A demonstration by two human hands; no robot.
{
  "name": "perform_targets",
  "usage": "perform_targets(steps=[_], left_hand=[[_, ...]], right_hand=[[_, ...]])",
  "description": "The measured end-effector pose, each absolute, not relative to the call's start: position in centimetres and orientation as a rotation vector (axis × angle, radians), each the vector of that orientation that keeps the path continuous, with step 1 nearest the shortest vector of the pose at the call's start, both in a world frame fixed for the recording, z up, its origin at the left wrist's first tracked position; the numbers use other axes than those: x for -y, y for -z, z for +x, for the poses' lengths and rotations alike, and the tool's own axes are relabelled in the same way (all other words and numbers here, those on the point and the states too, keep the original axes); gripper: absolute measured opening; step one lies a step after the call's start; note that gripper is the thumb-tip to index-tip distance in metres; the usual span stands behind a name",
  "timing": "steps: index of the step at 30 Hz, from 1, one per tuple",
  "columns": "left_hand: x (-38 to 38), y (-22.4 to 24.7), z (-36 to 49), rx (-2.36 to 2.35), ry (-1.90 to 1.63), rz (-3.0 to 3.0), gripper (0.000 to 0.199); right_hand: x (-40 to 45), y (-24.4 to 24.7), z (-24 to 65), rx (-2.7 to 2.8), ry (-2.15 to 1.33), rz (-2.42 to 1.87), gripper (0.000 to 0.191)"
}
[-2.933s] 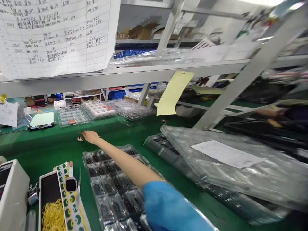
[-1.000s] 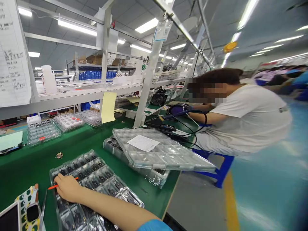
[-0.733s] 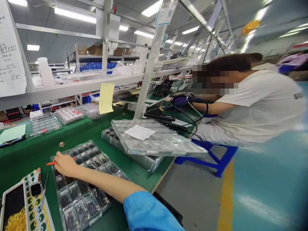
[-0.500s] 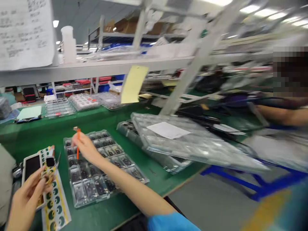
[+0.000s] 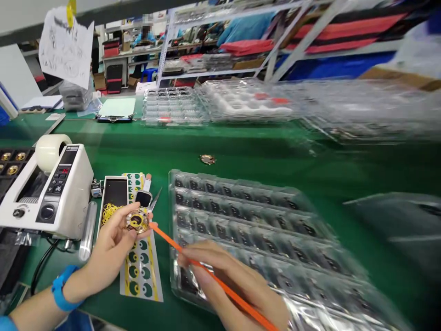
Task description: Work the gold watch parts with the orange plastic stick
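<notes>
In my left hand [image 5: 108, 243] a round gold-coloured metal part [image 5: 132, 221], with a yellow and dark piece on its face, is pinched between thumb and fingers. My right hand [image 5: 230, 280] grips a thin orange stick [image 5: 168, 238], whose tip meets the right edge of the part. Beneath the left hand lies a sheet of yellow and green stickers [image 5: 139, 271]. A white box [image 5: 115, 189] of small yellow rings stands just behind it. Under the right hand is a clear compartment tray [image 5: 241, 209] of dark pieces. Another round metal part [image 5: 207, 159] lies behind this tray.
A white tape dispenser [image 5: 69, 202] stands at left, beside a dark tray of gold parts [image 5: 13, 170]. A small watch-like device [image 5: 144, 198] and tweezers [image 5: 155, 198] lie beyond the left hand. Clear trays [image 5: 174, 108] and a clipboard [image 5: 116, 109] line the back ledge.
The view has swung left. My right hand has come from the tray's far-left edge to the left hand, bringing the orange stick to the round part. My left hand still holds the part.
</notes>
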State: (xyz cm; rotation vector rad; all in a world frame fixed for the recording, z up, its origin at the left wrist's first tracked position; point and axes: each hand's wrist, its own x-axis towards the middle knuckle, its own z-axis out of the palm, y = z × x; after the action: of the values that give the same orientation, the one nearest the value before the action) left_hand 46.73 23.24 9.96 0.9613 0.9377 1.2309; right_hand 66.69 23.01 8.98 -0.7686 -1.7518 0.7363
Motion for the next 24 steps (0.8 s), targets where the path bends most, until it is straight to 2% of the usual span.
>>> perform_targets(steps=[9, 16, 20, 24], left_hand=[[-22.8, -9.4, 47.1, -0.945, -1.217, 0.958, 0.036], [-23.2, -9.4, 47.1, -0.845, -1.179, 0.671, 0.039], [-23.6, -9.8, 47.0, -0.862, -1.127, 0.568, 0.037], [-23.6, -9.9, 47.1, -0.84, -1.085, 0.624, 0.034]], right_hand=[[-22.5, -7.6, 66.6, 1.743, -0.854, -0.914, 0.023], [-22.8, -5.2, 67.5, 2.16, -0.49, -0.568, 0.053], [-23.1, -4.9, 67.7, 2.291, -0.381, -0.443, 0.051], [-22.9, -6.7, 68.0, 2.209, -0.485, -0.605, 0.046]])
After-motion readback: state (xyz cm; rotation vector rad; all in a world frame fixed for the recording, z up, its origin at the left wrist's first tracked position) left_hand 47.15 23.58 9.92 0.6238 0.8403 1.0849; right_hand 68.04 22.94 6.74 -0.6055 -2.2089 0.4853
